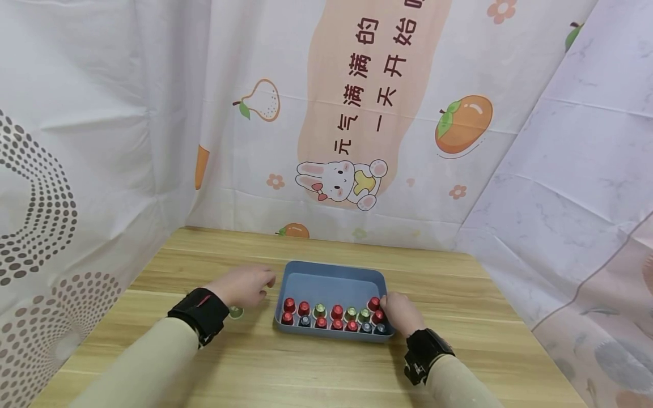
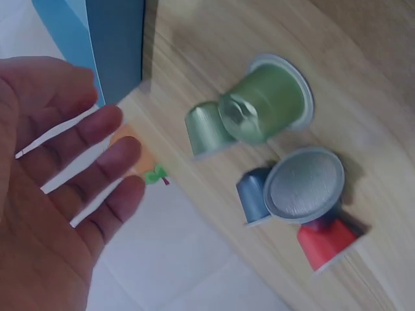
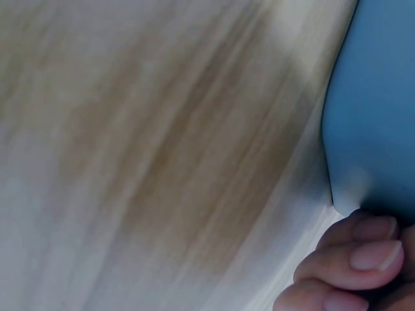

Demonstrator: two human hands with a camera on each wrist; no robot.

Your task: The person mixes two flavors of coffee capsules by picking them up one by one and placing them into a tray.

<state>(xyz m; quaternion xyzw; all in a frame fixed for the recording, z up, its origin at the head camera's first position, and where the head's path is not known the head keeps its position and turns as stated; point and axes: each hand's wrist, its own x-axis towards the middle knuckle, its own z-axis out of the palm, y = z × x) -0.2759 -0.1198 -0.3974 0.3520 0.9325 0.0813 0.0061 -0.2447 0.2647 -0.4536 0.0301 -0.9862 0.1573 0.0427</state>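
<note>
A shallow blue-grey tray (image 1: 334, 271) lies on the table, with red, green and dark blue coffee capsules standing in rows along its near side. My right hand (image 1: 401, 313) grips the tray's right wall; in the right wrist view its curled fingers (image 3: 353, 262) are against the blue side, the thumb mostly out of sight. To the left of the tray hovers my left hand (image 1: 246, 286), fingers loosely bent and holding nothing. Loose capsules lie by it in the left wrist view: a large green capsule (image 2: 269, 100), a smaller green one (image 2: 209, 129), a red one (image 2: 326, 243) and blue ones (image 2: 254, 194).
The wooden table (image 1: 326, 368) ends at a hanging printed cloth (image 1: 255, 170) behind. More cloth hangs at both sides. One green capsule (image 1: 236, 312) shows beside my left wrist in the head view; the forearm covers the table around it.
</note>
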